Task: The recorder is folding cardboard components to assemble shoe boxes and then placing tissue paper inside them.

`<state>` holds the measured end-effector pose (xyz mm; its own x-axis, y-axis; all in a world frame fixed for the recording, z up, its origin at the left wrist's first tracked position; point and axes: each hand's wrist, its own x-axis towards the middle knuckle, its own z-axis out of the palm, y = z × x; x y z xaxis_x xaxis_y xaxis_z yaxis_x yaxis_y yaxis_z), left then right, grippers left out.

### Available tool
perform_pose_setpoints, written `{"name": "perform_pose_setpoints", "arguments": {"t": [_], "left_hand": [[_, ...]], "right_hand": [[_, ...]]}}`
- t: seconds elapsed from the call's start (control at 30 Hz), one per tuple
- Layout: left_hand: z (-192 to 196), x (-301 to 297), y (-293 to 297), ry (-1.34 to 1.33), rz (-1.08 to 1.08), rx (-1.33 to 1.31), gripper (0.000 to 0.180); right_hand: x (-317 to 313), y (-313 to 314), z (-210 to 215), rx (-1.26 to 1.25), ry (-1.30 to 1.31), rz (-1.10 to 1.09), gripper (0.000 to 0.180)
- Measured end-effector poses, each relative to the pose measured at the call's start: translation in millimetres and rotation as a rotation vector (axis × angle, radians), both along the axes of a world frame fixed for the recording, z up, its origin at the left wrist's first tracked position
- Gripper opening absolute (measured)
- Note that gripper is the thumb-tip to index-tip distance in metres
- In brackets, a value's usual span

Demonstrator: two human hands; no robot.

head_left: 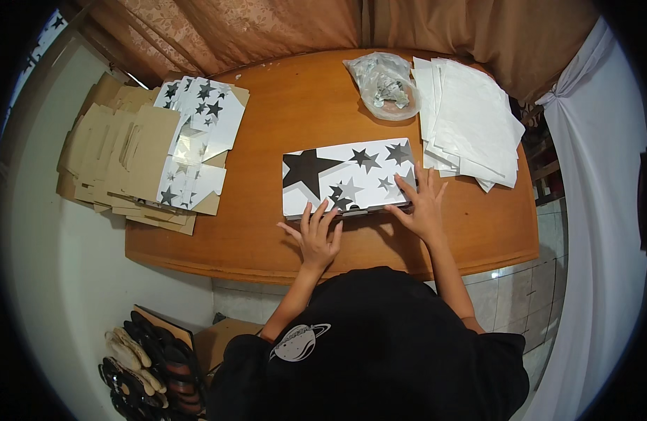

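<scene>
Where two hands (318, 238) (423, 210), one box (346, 167).

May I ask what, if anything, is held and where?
Grip unclear: the left hand at the front edge of the starred box, right hand at its right end.

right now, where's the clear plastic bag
In the head view, the clear plastic bag lies near the far edge of the wooden table, right of centre, just left of the white sheets and beyond the star-printed box.
</scene>
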<state>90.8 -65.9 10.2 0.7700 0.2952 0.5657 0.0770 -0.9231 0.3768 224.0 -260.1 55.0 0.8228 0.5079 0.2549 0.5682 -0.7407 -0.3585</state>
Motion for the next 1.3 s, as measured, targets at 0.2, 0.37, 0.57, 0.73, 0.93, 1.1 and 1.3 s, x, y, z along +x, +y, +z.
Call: {"name": "perform_pose_setpoints", "arguments": {"t": [0.2,0.37,0.57,0.73,0.93,1.1,1.3], "left_hand": [[-3,6,7,-0.045,0.020,0.021,0.024],[-6,7,8,-0.058,0.008,0.021,0.025],[-9,4,10,-0.010,-0.001,0.046,0.023],[-11,4,11,-0.024,0.001,0.049,0.025],[-3,8,14,-0.014,-0.035,0.081,0.026],[-4,6,17,-0.003,-0.073,0.121,0.028],[-1,14,16,-0.042,-0.097,0.093,0.020]], "right_hand": [[-6,6,-4,-0.059,-0.116,-0.055,0.059],[-29,34,-2,-0.002,-0.125,0.192,0.044],[-40,56,-27,0.236,-0.105,0.177,0.023],[-39,60,-15,0.245,0.079,0.140,0.026],[-34,62,-6,0.239,0.220,0.079,0.034],[-33,62,-9,0.223,0.227,0.089,0.036],[-36,68,-10,0.255,0.184,0.012,0.027]]}}
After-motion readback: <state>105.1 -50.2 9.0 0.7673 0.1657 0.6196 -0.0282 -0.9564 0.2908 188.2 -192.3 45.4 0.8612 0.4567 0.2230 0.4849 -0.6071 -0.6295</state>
